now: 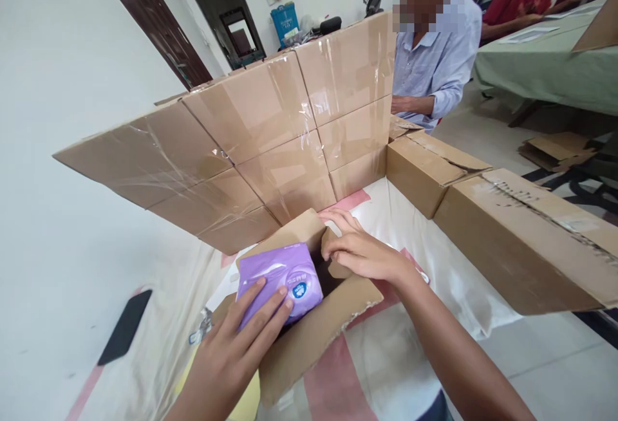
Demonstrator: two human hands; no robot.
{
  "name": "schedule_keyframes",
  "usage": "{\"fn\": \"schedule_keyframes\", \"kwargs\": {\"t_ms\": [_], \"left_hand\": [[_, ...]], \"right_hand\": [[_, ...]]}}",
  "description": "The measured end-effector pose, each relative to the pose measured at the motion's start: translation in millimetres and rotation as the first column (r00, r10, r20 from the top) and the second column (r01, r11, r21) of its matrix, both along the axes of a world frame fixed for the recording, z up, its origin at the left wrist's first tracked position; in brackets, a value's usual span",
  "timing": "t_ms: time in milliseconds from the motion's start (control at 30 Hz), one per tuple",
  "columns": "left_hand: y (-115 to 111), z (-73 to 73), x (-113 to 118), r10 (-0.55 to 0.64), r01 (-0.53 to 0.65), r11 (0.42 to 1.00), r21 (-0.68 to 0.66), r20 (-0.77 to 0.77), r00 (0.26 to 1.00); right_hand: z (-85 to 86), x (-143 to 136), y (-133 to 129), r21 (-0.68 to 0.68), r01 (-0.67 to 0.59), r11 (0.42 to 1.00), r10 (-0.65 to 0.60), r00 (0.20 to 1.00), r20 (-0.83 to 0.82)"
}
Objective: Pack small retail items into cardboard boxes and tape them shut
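The purple packet point(277, 263) sits in the mouth of the open box point(313, 347), toward the box's left side, with a dark gap showing beside it. The left hand point(236, 337) comes in from the near left of the open box and rests on the packet, its visible fingers stretched out and slightly spread across the wrapper (the thumb is hidden). The right hand point(360, 250) is at the right end of the open box, fingers bent over a small end flap point(339, 268) and touching it; whether finger and thumb actually pinch the cardboard, I cannot tell.

Under the open box is a counter point(405, 350) covered with a pale cloth with pink bands. Just beyond the box stands a wall of taped cartons point(280, 150), and to its right runs a row of closed cartons point(512, 241). A dark flat slab point(126, 327) lies well to the box's left.
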State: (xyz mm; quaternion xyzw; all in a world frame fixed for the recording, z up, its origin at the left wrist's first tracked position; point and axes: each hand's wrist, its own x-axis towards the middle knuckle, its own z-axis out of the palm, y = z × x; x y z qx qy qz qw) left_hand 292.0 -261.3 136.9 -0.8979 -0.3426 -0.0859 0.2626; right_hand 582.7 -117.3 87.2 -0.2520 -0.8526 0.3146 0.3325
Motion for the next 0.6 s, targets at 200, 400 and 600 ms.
{"fn": "schedule_keyframes", "kwargs": {"t_ms": [200, 400, 600], "left_hand": [[1, 0.0, -4, -0.003, 0.002, 1.0, -0.021, -0.039, 0.999], [16, 13.0, -9, -0.032, 0.038, 0.994, -0.102, 0.068, 0.997], [36, 17.6, 15, -0.049, 0.058, 0.991, -0.122, 0.071, 0.996]], "right_hand": [[-12.1, -6, -11, -0.175, -0.073, 0.982, 0.019, 0.956, -0.292], [-26.9, -18, -21, -0.214, 0.015, 0.977, -0.134, 0.824, -0.551], [-27.7, -22, -24, -0.205, 0.017, 0.979, -0.127, 0.836, -0.533]]}}
